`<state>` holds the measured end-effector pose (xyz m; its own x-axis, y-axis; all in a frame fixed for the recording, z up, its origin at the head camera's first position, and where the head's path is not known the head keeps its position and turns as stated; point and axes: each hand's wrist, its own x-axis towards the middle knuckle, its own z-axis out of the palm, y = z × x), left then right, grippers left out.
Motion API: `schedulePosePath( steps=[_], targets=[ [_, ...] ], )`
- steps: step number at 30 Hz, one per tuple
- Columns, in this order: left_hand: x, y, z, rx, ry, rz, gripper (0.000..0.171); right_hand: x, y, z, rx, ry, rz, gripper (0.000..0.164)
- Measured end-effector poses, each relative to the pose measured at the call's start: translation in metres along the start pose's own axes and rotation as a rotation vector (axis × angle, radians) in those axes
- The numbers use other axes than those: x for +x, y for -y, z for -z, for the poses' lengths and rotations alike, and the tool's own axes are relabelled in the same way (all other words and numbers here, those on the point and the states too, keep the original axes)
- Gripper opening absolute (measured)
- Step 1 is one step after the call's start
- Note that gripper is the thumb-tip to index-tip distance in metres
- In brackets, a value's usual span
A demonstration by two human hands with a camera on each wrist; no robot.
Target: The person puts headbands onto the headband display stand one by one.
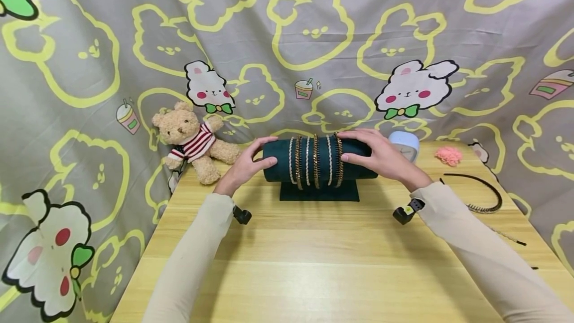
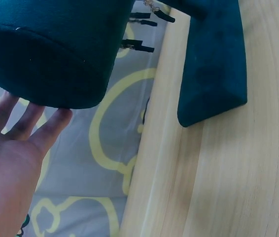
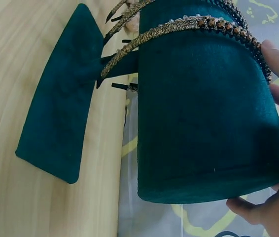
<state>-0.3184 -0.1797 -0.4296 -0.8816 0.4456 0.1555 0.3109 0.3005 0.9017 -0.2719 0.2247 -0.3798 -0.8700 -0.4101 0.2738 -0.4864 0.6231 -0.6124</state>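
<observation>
A dark green headband stand [image 1: 358, 171], a velvet-like roll on a flat base, stands on the table and carries several headbands [image 1: 316, 161], some gold, some pale and beaded. My left hand [image 1: 246, 163] holds the roll's left end, thumb in front and fingers over the top. In the left wrist view, fingers [image 2: 51, 128] touch around the roll's end [image 2: 41, 69]. My right hand [image 1: 381, 153] spans the roll's right part, its thumb and a fingertip beside the rightmost headband. From the right wrist, that gold beaded headband [image 3: 179, 24] shows close to a fingertip.
A teddy bear [image 1: 195, 138] in a striped top sits at the back left. Behind the right hand stands a pale blue clock [image 1: 405, 143], with a pink fluffy item [image 1: 448, 155] beyond it. A loose dark headband [image 1: 495, 191] lies on the right. Patterned curtain [image 1: 314, 39] hangs behind.
</observation>
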Motion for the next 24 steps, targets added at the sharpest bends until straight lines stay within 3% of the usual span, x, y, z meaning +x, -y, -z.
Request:
schedulePosePath(
  steps=[11, 15, 24],
  targets=[
    [0.0, 0.001, 0.0, -0.009, 0.003, 0.006, 0.061, -0.005, -0.002, 0.005, 0.074, -0.026, -0.018, 0.054],
    [0.001, 0.0, 0.0, -0.014, 0.002, 0.01, 0.062, -0.013, -0.007, 0.015, 0.137, -0.054, -0.072, 0.047],
    [-0.001, 0.0, 0.0, -0.012, 0.006, 0.008, 0.058, -0.039, -0.03, 0.045, 0.203, -0.107, -0.086, 0.037]
  ],
)
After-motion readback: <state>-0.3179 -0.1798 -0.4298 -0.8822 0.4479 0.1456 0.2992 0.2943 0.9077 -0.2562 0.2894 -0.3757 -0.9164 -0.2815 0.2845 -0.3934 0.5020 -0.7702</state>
